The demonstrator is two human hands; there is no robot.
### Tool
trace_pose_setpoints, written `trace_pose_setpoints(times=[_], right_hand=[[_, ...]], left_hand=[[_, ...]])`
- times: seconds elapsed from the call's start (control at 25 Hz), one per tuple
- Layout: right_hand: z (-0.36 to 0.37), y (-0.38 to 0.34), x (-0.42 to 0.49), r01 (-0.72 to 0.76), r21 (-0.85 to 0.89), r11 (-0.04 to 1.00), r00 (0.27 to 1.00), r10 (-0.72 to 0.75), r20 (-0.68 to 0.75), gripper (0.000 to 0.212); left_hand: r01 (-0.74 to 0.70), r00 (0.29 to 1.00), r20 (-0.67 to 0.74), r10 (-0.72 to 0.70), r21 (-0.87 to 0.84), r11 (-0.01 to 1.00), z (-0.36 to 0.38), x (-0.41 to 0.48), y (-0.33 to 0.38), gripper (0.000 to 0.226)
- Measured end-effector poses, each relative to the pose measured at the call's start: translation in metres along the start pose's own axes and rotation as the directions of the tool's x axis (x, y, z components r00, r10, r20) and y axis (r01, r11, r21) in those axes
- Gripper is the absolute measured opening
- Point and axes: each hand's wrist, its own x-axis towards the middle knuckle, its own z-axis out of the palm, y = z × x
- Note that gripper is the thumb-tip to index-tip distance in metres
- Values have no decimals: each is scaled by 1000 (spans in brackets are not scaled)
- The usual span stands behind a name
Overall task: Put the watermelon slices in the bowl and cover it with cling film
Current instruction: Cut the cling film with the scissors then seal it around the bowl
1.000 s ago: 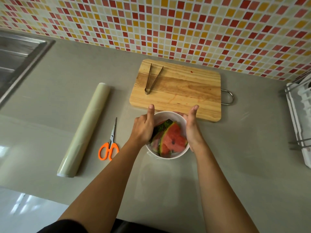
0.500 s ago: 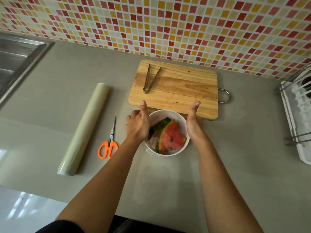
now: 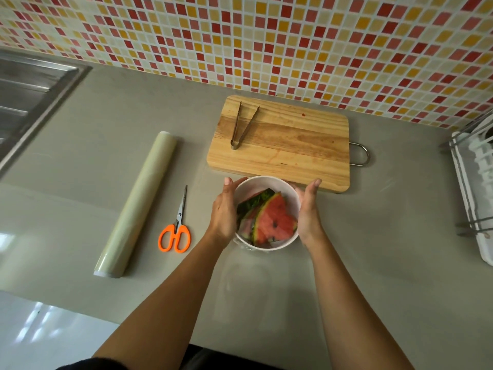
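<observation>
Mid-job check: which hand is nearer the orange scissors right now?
Left. The left hand is against the left side of the bowl, just right of the scissors; the right hand is across the bowl, farther away.

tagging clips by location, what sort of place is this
Most likely a home kitchen counter: a steel sink at the far left, a mosaic tile backsplash behind, a dish rack at the right, and a wooden cutting board.

Bright, soft, even light with only faint shadows. Pale glare lies on the worktop [image 3: 373, 236] at the left edge. Wide-angle distortion bends the tiled wall [image 3: 266, 36].
</observation>
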Motion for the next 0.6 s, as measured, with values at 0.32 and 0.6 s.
trace_pose_setpoints(times=[0.32,0.6], right_hand=[[-12,-18,11,172,-405,898,983,-184,10,106],[3,-19,28,-92,-100,991,972,111,207,116]], left_hand=[[11,1000,-18,-7,214,977,-13,5,7,74],[77,994,65,-92,205,976,-8,15,8,82]])
